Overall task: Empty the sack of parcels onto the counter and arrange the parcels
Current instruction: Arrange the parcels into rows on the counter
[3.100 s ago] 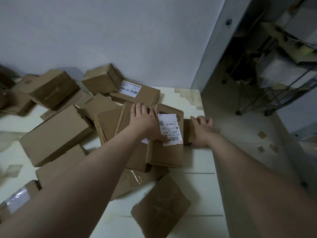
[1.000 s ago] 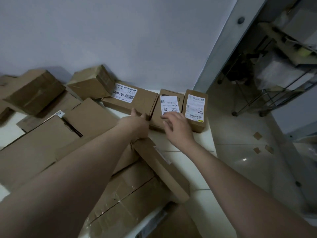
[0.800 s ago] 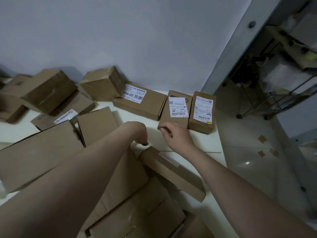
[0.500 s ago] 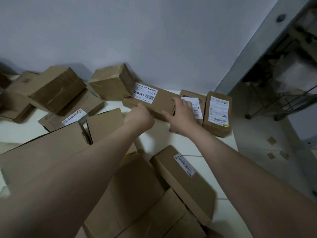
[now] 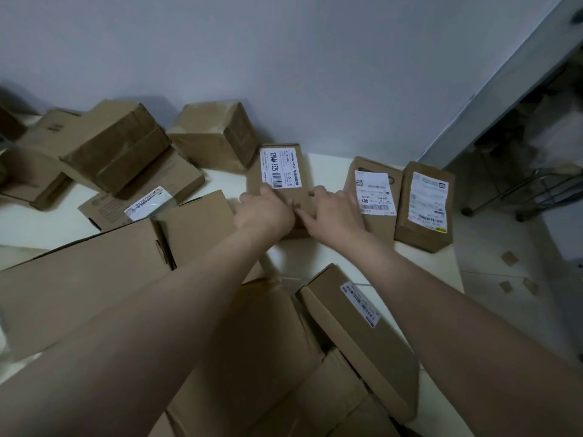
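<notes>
Several brown cardboard parcels lie on the white counter (image 5: 331,257). Both hands hold a flat labelled box (image 5: 280,167) marked 12V4A-5525, which stands lengthwise towards the wall. My left hand (image 5: 265,209) grips its near left corner and my right hand (image 5: 334,212) its near right edge. Just right of it stand two small labelled boxes side by side, one (image 5: 375,190) beside my right hand and one (image 5: 426,203) at the counter's right edge. A long flat labelled box (image 5: 359,329) lies under my right forearm.
A loose heap of larger boxes (image 5: 116,152) fills the counter's left and back, against the white wall. A big box (image 5: 79,279) lies under my left arm. The counter ends at the right; beyond it are tiled floor (image 5: 511,298) and a wire rack (image 5: 536,184).
Both hands took hold of the 12V4A-5525 box and turned it from lying slantwise to pointing at the wall, closer to the two small labelled boxes. The camera view shifted left.
</notes>
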`<state>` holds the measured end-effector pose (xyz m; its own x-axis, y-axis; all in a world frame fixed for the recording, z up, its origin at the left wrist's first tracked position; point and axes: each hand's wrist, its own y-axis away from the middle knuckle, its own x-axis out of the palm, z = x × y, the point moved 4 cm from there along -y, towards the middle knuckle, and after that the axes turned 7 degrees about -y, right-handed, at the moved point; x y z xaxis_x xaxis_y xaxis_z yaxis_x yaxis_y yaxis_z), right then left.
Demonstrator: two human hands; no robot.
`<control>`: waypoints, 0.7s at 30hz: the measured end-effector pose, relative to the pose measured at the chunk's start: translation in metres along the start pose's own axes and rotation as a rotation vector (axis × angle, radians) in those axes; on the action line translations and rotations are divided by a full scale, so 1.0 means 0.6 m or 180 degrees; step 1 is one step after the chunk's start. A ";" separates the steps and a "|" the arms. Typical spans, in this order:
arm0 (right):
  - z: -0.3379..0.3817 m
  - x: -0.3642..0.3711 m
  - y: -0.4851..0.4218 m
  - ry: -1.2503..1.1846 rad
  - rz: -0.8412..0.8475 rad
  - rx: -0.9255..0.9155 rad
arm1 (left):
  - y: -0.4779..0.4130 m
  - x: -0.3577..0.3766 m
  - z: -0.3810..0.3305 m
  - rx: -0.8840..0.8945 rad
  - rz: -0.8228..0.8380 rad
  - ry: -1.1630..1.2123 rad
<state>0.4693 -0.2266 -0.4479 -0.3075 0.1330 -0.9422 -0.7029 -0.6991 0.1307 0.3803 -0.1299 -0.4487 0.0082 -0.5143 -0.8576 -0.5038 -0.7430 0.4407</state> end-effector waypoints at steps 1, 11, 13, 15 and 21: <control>-0.006 -0.005 0.011 0.0012 -0.0142 -0.0044 | 0.006 0.003 0.000 0.0046 0.0109 -0.0059; -0.168 -0.040 0.086 0.0102 -0.0447 0.2167 | 0.034 0.030 -0.014 0.0775 0.0110 -0.0379; -0.180 -0.024 0.090 0.0061 -0.0484 0.1859 | 0.034 0.029 -0.018 0.0769 0.0003 -0.0440; -0.187 -0.019 0.089 0.0196 -0.0499 0.1497 | 0.037 0.028 -0.022 0.0781 -0.0173 -0.0581; -0.199 -0.026 0.067 -0.0110 -0.0307 0.1000 | 0.028 0.039 -0.022 0.0867 -0.0269 -0.0262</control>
<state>0.5224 -0.3406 -0.4648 -0.2477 0.2157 -0.9445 -0.8917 -0.4319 0.1352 0.3835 -0.1599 -0.4580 -0.0045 -0.4108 -0.9117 -0.7177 -0.6336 0.2890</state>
